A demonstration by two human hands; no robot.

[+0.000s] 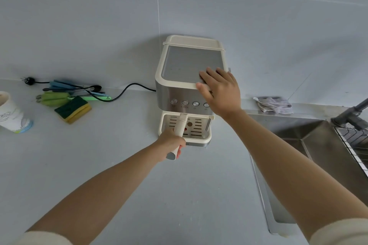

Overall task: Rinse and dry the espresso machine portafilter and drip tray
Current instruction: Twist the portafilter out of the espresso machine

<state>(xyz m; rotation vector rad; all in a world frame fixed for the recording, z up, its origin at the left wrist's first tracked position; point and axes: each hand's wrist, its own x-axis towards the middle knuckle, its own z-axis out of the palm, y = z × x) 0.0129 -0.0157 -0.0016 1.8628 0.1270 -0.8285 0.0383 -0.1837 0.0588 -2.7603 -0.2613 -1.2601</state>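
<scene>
While the left hand grips the portafilter handle, right hand flat, fingers spread, on the espresso machine, paper cup print unreadable.

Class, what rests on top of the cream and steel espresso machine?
Only the right hand, palm flat on the front right corner of the cream and steel espresso machine. The hand hides that corner; the rest of the grey top is bare.

cup far left on counter | sponge just beside green brushes and blue utensils by wall | black cord with plug across them | grey cloth behind sink | faucet and rack at right
</scene>
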